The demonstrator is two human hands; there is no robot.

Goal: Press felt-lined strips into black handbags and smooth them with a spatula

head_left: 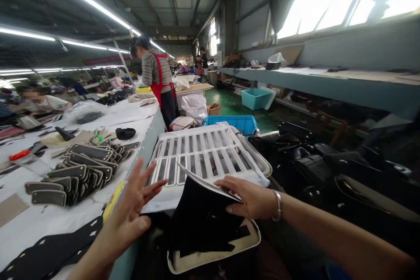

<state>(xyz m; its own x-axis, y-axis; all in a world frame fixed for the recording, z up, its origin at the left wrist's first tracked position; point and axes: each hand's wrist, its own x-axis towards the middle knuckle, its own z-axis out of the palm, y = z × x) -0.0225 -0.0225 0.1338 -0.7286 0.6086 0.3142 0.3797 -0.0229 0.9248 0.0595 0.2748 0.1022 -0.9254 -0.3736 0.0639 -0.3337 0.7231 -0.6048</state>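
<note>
Tilting over a cream-edged piece (188, 263) off the right edge of the bench (131, 113), a black panel (200, 216) sits pinched in the right hand (249, 199) — the left hand (127, 210), spread wide, holding nothing — with a slotted white board (203, 152) just beyond.

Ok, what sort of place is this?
Probably a factory workshop, perhaps for bags: a long white-topped worktable bears piled dark oblong pieces with pale edges, a person in a red apron stands beside it, and the right hand holds a broad black panel.
</note>
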